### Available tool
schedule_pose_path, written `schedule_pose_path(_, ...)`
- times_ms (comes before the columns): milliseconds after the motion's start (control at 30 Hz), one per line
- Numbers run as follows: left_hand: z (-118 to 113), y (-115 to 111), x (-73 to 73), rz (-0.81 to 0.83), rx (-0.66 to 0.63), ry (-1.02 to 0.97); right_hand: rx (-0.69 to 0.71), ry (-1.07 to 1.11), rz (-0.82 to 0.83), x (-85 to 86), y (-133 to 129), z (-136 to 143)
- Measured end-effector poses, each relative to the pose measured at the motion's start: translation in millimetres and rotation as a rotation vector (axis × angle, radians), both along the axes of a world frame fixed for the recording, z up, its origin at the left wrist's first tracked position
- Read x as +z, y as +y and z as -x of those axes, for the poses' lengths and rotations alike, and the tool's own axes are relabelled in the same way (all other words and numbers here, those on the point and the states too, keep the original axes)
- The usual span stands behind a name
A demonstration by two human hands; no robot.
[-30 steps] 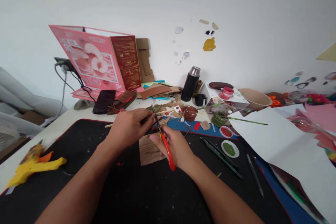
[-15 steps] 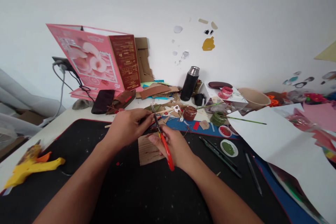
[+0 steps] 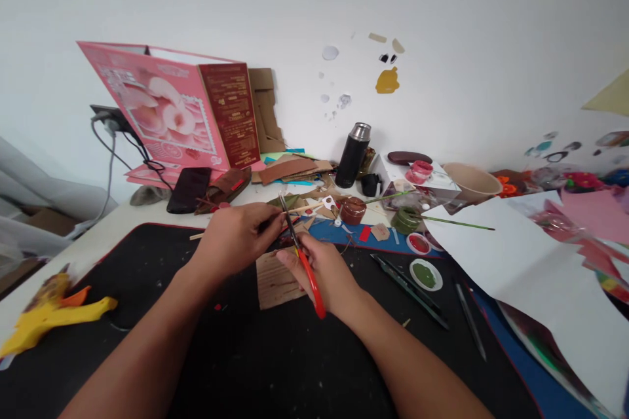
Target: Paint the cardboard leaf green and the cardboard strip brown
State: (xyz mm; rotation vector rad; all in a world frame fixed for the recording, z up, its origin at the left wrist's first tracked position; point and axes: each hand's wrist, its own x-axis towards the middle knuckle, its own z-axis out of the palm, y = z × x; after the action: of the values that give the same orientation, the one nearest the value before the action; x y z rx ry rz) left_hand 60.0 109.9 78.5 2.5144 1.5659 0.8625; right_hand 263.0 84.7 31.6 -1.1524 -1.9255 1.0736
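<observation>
Pinched in the fingers of my left hand (image 3: 240, 230) is a thin wooden stick (image 3: 305, 207); one end pokes out left of the hand, the other to the right. My right hand (image 3: 327, 272) is closed around the red handles of a pair of scissors (image 3: 310, 278). The metal blades point up and away, and they meet or cross the stick right beside my left fingertips; whether they bite into it I cannot tell. Under my hands a square of corrugated cardboard (image 3: 275, 283) lies on the black mat (image 3: 255, 360), partly hidden by the right hand.
A yellow glue gun (image 3: 54, 314) lies at the left. Behind stand a pink box (image 3: 171, 111), a phone (image 3: 189, 190), cardboard scraps (image 3: 292, 169) and a black flask (image 3: 352, 157). To the right are paint jars (image 3: 352, 209), a green paint lid (image 3: 426, 274), pens (image 3: 410, 291) and white paper (image 3: 515, 249).
The whole view has shifted slightly, so things sit a little further left. Both hands keep their grip on the stick and the scissors, with hardly any movement.
</observation>
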Motion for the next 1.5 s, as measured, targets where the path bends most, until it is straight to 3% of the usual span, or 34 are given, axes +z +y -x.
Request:
schedule_pose_path(300,-4,-1,-3.9,-0.097,0.104,0.189,-0.099,-0.103,-0.108,0.9,-1,4)
schedule_pose_path(500,0,1,-3.5,-0.201,0.117,0.171,-0.171,-0.160,-0.153,-5.8,7,6)
schedule_pose_path(733,-4,2,-1.2,-0.123,0.158,0.255,-0.184,-0.160,-0.179,-10.9,17,11)
schedule_pose_path(867,-1,4,-0.9,-0.043,0.121,0.152,-0.183,-0.171,-0.213,-7.9,16,13)
schedule_pose_path(1033,7,7,4.4,0.090,-0.023,-0.147,-0.151,-0.219,-0.285,-8.1,17,9)
schedule_pose_path(1167,13,9,9.1,0.345,-0.161,-0.384,-0.142,-0.259,-0.370,-14.6,18,4)
schedule_pose_path(1267,11,11,7.1,0.506,-0.190,-0.463,-0.133,-0.292,-0.366,-17.1,18,-2)
schedule_pose_path(1500,-7,12,-7.3,0.216,-0.059,-0.299,-0.149,-0.285,-0.302,-19.4,23,-17)
